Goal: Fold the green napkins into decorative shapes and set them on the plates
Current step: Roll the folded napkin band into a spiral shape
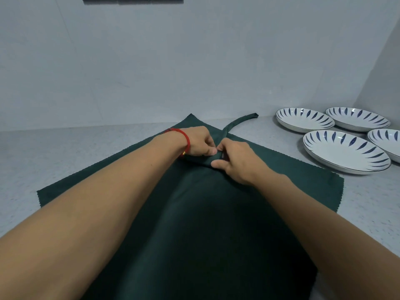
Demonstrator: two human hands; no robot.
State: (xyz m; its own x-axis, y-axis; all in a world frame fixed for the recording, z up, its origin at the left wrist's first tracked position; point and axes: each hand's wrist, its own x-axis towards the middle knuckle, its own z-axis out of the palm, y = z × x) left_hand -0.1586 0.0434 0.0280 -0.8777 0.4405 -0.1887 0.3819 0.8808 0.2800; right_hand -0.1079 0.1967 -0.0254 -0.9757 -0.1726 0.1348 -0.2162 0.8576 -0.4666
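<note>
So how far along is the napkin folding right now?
Early. No plate holds a napkin yet. The left hand and right hand pinch a rolled green napkin over the flat napkin. Left: finishing the shape and setting napkins on all four plates.

Both forearms reach forward toward twelve o'clock, converging at the centre. The left hand point(200, 141) has its fingers curled, thumb tip pressed down. The right hand point(234, 161), just beside it at three o'clock, pinches with curled fingers.
</note>
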